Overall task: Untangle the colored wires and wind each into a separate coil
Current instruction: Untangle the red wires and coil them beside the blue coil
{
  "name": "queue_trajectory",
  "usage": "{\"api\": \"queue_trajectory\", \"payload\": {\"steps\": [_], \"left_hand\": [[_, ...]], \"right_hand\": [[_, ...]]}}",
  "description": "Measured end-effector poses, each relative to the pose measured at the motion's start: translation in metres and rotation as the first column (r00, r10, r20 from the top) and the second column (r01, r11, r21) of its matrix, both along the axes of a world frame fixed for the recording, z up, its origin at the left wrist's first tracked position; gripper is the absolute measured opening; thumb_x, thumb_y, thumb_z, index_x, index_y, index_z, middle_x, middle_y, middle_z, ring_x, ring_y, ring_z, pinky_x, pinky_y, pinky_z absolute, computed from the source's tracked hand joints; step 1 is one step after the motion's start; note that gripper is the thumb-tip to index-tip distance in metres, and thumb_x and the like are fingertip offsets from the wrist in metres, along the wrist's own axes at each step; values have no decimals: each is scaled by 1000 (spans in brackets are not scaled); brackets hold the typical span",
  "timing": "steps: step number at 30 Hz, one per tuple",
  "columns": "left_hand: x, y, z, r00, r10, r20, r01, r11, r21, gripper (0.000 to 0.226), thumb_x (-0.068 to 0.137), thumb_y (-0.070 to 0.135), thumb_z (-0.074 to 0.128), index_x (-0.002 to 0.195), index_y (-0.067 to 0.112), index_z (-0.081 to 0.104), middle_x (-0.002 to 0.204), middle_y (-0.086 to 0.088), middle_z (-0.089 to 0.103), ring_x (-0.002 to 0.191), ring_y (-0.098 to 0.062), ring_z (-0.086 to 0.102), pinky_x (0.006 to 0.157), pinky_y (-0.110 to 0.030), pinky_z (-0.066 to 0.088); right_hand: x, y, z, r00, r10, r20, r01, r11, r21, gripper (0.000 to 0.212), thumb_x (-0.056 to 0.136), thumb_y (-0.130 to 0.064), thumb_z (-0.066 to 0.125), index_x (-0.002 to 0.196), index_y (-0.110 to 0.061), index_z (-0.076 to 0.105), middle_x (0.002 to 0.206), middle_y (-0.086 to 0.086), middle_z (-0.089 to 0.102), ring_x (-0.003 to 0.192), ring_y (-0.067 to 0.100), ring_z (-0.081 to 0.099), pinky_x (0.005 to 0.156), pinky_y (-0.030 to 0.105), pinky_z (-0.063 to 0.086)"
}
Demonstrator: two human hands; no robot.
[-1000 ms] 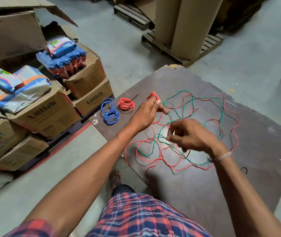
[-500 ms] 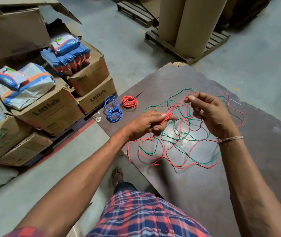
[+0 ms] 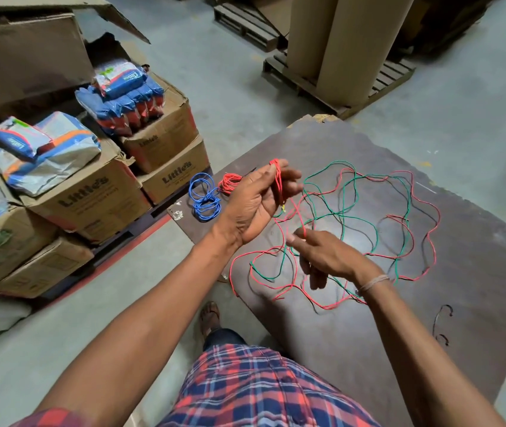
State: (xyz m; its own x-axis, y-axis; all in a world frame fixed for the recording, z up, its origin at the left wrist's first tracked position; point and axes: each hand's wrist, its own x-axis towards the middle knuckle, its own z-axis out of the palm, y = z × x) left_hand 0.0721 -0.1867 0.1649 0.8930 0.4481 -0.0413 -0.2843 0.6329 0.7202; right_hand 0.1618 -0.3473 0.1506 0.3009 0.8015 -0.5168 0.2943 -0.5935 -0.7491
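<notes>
A loose tangle of red wire (image 3: 430, 241), green wire (image 3: 376, 232) and thin black wire (image 3: 399, 192) lies spread on a dark board (image 3: 476, 288). My left hand (image 3: 254, 204) is raised over the board's left part and holds a few turns of red wire (image 3: 278, 180) wound round its fingers. My right hand (image 3: 325, 254), lower and to the right, pinches the running red strand between thumb and forefinger. A finished blue coil (image 3: 203, 197) and a small red coil (image 3: 230, 181) lie at the board's left corner.
Stacked cardboard boxes (image 3: 91, 195) with blue packets (image 3: 122, 90) on top stand to the left on a pallet. Tall cardboard rolls (image 3: 350, 47) stand on a pallet beyond the board. A short black wire piece (image 3: 441, 322) lies at the board's right. My foot (image 3: 210, 315) is on the concrete floor.
My left hand rose and turned upright with the red turns on its fingers. My right hand dropped from upper right to below the left hand, carrying the red strand down.
</notes>
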Motion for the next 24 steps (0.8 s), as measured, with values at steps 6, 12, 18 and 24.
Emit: {"api": "queue_trajectory", "payload": {"steps": [6, 12, 18, 24], "left_hand": [[18, -3, -20, 987, 137, -78, -106, 944, 311, 24, 111, 14, 26, 100, 5, 46, 124, -20, 68, 116, -33, 67, 111, -45, 42], [6, 5, -49, 898, 265, -350, 217, 426, 878, 25, 110, 22, 30, 115, 1, 42, 102, -8, 74, 86, -5, 73, 88, -34, 55], [-12, 9, -47, 892, 111, -438, 363, 402, 841, 38, 110, 30, 33, 104, -4, 49, 77, -3, 67, 55, -8, 52, 64, -30, 46], [-24, -2, -38, 911, -124, -394, 334, 783, 524, 51, 104, 29, 36, 121, -15, 54, 62, -2, 51, 49, -11, 28, 46, -17, 26]], "right_hand": [[-7, 1, 13, 907, 288, 306, -295, 955, -27, 20, 99, -23, 60, 112, -19, 46, 71, 9, 74, 50, 20, 70, 54, 31, 55], [31, -9, 39, 996, 39, 78, -64, 930, 362, 19, 92, -14, 73, 87, 1, 62, 58, 7, 65, 53, 16, 66, 61, 26, 51], [57, -12, 46, 838, -97, -537, 422, 739, 525, 26, 92, -10, 54, 110, 6, 64, 55, -1, 36, 41, 10, 29, 52, 25, 47], [69, 2, 33, 751, -206, -627, 576, 669, 470, 26, 104, -11, 47, 117, 1, 65, 58, -7, 32, 47, 4, 19, 41, 17, 16]]}}
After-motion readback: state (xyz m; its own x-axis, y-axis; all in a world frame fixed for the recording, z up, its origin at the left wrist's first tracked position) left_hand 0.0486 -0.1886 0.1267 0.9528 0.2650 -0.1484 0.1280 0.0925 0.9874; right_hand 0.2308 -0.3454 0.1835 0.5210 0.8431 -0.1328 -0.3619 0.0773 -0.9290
